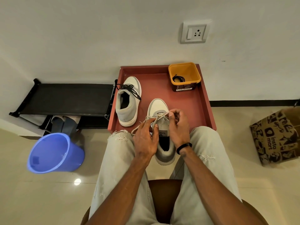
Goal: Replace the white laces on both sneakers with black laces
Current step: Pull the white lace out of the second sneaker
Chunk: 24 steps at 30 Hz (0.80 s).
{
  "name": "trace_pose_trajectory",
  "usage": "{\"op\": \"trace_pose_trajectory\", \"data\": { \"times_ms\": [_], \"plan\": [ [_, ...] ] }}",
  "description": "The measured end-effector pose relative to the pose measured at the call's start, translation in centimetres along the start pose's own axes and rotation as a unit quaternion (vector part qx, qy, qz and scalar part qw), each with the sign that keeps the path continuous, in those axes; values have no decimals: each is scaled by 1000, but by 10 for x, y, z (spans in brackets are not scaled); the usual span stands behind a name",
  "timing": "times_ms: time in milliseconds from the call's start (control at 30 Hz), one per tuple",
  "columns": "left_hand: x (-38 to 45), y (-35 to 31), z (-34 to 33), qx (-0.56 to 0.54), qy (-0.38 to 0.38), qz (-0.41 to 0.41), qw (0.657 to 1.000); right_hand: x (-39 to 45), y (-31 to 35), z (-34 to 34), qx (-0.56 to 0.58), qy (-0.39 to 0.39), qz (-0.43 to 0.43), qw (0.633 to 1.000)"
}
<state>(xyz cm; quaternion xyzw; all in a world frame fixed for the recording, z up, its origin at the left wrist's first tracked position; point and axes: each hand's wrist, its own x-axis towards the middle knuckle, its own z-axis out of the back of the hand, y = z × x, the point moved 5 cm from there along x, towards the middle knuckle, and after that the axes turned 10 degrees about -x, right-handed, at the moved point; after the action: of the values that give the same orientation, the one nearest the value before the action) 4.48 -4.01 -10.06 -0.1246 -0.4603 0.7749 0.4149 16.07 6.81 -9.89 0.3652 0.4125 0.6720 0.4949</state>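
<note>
The near sneaker (159, 120) stands on the red table (203, 101), between the person's knees. The right hand (177, 125) pinches its white lace (163, 114) near the toe, and the left hand (145, 138) pinches the same lace at the tongue. The other sneaker (129, 101) already has a black lace (131, 90). Another black lace (178, 78) lies in the yellow tub (194, 73).

Blue bucket (55, 153): sitting on the tiled floor, left.
Black rack (65, 99): standing against the wall, beside the bucket.
Printed paper bag (278, 136): resting on the floor, right.
Wall socket (194, 32): showing above.
</note>
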Motion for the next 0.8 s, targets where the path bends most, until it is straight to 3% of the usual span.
{"op": "trace_pose_trajectory", "data": {
  "times_ms": [133,200,267,333,400,500,600,667,700,800],
  "plan": [
    [0,2,0,-2,-2,5,1000,9,-13,6,161,-25,-112,980],
    [0,3,-1,-2,-2,4,1000,11,-18,6,294,-20,-175,939],
    [1,3,-1,0,-3,4,1000,10,-17,6,430,-9,-230,873],
    [0,3,-1,3,-4,5,1000,11,-21,8,497,-12,-271,824],
    [0,2,-1,1,-5,8,1000,14,-26,11,512,-22,-288,809],
    [0,1,-1,-12,-8,5,1000,17,-31,14,475,-45,-295,828],
    [0,1,0,-18,-13,10,1000,18,-27,19,337,-33,-237,911],
    [-1,1,0,-14,-15,10,1000,18,-15,23,163,0,-137,977],
    [-1,2,0,-12,-13,9,1000,17,-8,22,81,30,-79,993],
    [0,4,-2,-7,-4,4,1000,3,10,7,-96,141,59,984]
  ]
}}
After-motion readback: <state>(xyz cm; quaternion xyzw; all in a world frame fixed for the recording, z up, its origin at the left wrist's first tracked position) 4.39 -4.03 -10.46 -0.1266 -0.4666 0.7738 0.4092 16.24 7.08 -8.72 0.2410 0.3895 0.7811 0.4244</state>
